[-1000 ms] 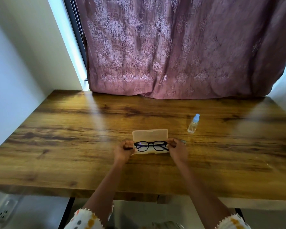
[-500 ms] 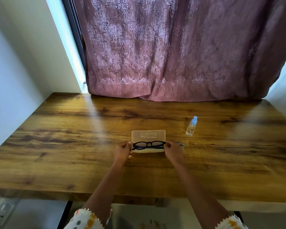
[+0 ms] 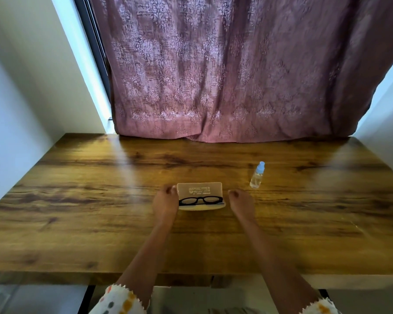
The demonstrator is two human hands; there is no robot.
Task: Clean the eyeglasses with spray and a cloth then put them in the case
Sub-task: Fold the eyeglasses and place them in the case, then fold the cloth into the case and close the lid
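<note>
Black-framed eyeglasses (image 3: 201, 200) lie folded in the tray of an open beige case (image 3: 200, 189), whose lid stands upright behind them. My left hand (image 3: 165, 201) is at the case's left end, fingertips curled on the lid's left edge. My right hand (image 3: 239, 200) hovers just right of the case, a small gap away, fingers loosely curled and holding nothing. A small clear spray bottle (image 3: 256, 176) with a light blue cap stands upright to the right and farther back. No cloth is visible.
The wooden table (image 3: 100, 200) runs wide on both sides, its front edge near my forearms. A mauve patterned curtain (image 3: 225, 75) hangs along the back edge. White walls close in at left and right.
Both hands held the glasses by the ends over the case. The glasses now rest in the tray, the right hand has let go and drawn right, and the left has shifted to the lid.
</note>
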